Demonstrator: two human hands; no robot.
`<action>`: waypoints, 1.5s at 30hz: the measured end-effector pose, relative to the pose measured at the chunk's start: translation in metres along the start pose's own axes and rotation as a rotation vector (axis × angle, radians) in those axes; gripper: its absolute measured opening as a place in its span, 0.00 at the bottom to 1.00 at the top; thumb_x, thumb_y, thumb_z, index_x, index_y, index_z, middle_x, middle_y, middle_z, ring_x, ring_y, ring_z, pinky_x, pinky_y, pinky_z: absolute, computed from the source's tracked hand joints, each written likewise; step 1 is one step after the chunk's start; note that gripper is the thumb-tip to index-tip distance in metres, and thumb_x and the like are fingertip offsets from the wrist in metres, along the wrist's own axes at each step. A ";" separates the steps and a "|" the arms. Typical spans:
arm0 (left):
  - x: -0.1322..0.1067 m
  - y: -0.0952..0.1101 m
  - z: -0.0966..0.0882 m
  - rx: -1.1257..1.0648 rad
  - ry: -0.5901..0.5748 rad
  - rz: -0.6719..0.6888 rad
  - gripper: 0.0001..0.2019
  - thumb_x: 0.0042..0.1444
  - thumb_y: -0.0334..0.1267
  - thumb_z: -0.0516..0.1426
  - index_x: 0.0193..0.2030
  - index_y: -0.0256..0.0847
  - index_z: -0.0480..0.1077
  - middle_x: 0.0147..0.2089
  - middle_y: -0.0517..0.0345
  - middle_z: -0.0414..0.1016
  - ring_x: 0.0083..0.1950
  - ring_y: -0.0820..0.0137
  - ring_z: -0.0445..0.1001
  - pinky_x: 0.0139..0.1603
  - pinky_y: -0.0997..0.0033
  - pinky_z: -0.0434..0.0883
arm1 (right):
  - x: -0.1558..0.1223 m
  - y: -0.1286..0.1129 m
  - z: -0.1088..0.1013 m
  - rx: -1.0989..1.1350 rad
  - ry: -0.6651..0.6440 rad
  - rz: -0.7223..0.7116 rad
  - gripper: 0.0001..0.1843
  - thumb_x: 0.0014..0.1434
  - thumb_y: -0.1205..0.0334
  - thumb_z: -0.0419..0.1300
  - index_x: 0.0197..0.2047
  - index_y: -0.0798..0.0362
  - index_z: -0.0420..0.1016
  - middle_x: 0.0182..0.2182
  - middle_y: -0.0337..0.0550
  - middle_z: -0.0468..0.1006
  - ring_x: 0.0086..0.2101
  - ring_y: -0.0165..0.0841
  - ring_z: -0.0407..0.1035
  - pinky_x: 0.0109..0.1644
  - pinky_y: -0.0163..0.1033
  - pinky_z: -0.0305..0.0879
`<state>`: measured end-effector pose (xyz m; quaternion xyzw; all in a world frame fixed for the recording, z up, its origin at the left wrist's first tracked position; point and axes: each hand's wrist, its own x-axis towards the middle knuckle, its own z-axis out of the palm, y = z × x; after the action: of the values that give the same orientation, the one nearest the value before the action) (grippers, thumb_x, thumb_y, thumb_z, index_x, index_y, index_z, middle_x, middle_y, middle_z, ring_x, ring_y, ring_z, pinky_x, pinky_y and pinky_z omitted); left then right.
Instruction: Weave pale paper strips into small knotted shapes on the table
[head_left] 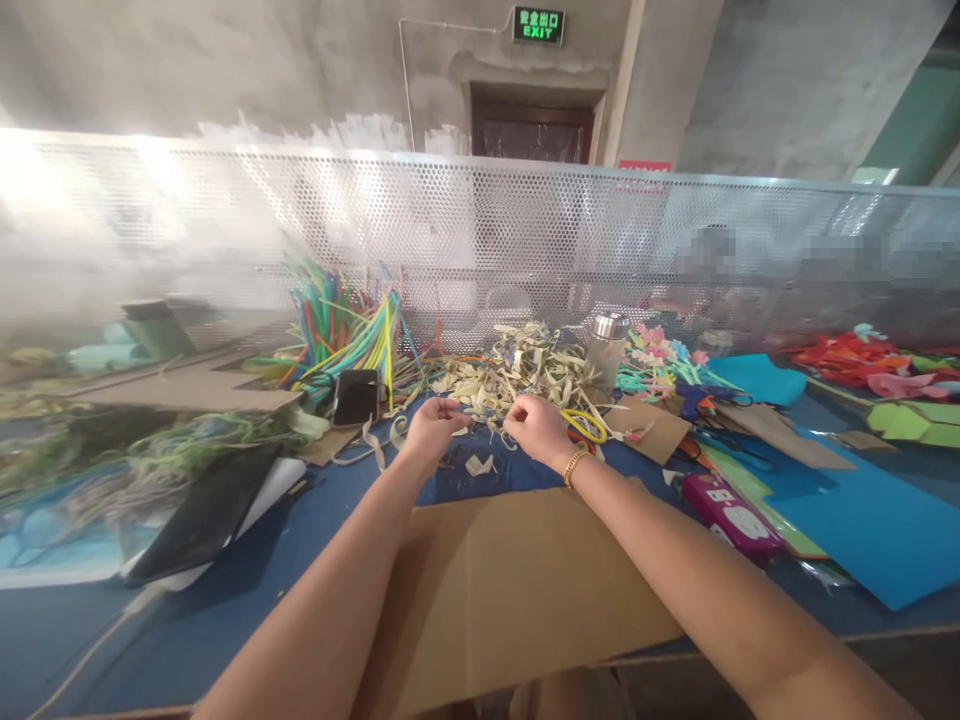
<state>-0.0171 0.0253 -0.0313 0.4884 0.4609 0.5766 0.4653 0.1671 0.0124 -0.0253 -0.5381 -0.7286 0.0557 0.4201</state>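
Both my arms reach forward over a brown cardboard sheet (495, 580) on a blue table (225, 620). My left hand (429, 430) is curled, its fingertips pinched at the near edge of a heap of pale paper strips (517, 375). My right hand (536, 428), with a gold bracelet at the wrist, is also curled with fingers pinched together just beside the left. What each pinch holds is too small to make out. A small folded pale strip (480, 464) lies on the table below the hands. Yellow-handled scissors (585, 425) lie right of my right hand.
A black phone (355, 396) lies before a bundle of coloured straws (352, 330). A metal-lidded bottle (606, 348), paper flowers (660, 365), blue sheets (862, 520), a pink box (731, 512) and a black tablet (202, 515) lie around. A perforated metal screen (480, 220) closes the far edge.
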 end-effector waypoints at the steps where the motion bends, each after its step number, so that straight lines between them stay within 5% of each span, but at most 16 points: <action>1: 0.000 0.000 0.000 0.008 0.004 0.010 0.18 0.33 0.32 0.66 0.32 0.39 0.65 0.24 0.62 0.72 0.27 0.73 0.71 0.31 0.73 0.64 | 0.000 0.000 -0.001 -0.005 -0.016 -0.002 0.06 0.46 0.67 0.57 0.20 0.53 0.66 0.22 0.36 0.73 0.27 0.29 0.65 0.33 0.33 0.55; 14: 0.003 -0.009 -0.003 0.080 0.011 0.061 0.18 0.32 0.31 0.65 0.26 0.41 0.58 0.22 0.65 0.70 0.26 0.73 0.69 0.31 0.73 0.63 | -0.001 0.001 -0.006 -0.069 -0.147 0.011 0.06 0.45 0.66 0.59 0.19 0.53 0.66 0.23 0.37 0.72 0.27 0.29 0.64 0.34 0.34 0.53; 18: 0.000 -0.007 -0.005 0.041 -0.072 0.078 0.15 0.34 0.38 0.67 0.27 0.39 0.66 0.24 0.64 0.70 0.25 0.76 0.66 0.27 0.75 0.60 | -0.001 0.000 -0.007 -0.051 -0.183 -0.042 0.06 0.46 0.66 0.59 0.20 0.53 0.66 0.23 0.37 0.73 0.28 0.28 0.63 0.35 0.34 0.53; 22: -0.005 -0.002 -0.001 0.034 -0.171 0.023 0.14 0.35 0.40 0.67 0.31 0.38 0.74 0.26 0.61 0.71 0.22 0.79 0.60 0.20 0.77 0.53 | -0.002 -0.002 -0.008 -0.044 -0.186 -0.088 0.04 0.47 0.66 0.59 0.23 0.54 0.68 0.25 0.37 0.74 0.29 0.28 0.65 0.37 0.34 0.54; 29: -0.013 0.005 0.008 -0.221 -0.227 -0.162 0.16 0.36 0.38 0.67 0.35 0.39 0.71 0.28 0.61 0.68 0.22 0.80 0.65 0.16 0.84 0.50 | -0.005 0.000 -0.004 -0.094 -0.229 -0.176 0.03 0.49 0.66 0.59 0.25 0.52 0.72 0.26 0.35 0.76 0.30 0.29 0.67 0.45 0.39 0.53; 36: -0.013 0.009 0.006 -0.274 -0.287 -0.162 0.13 0.38 0.36 0.65 0.30 0.39 0.67 0.25 0.64 0.65 0.21 0.82 0.61 0.16 0.86 0.48 | -0.003 -0.003 -0.009 0.000 -0.221 -0.124 0.04 0.51 0.67 0.58 0.26 0.53 0.73 0.26 0.37 0.75 0.28 0.27 0.65 0.36 0.33 0.55; 45: -0.013 0.008 0.009 -0.174 -0.199 -0.060 0.14 0.38 0.36 0.67 0.34 0.37 0.73 0.30 0.60 0.68 0.25 0.80 0.65 0.18 0.83 0.54 | -0.001 -0.006 -0.012 0.050 -0.144 -0.162 0.04 0.52 0.66 0.58 0.28 0.53 0.74 0.28 0.38 0.74 0.30 0.28 0.66 0.38 0.33 0.58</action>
<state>-0.0077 0.0116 -0.0240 0.4870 0.3751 0.5488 0.5666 0.1706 0.0044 -0.0145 -0.4613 -0.7965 0.0782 0.3829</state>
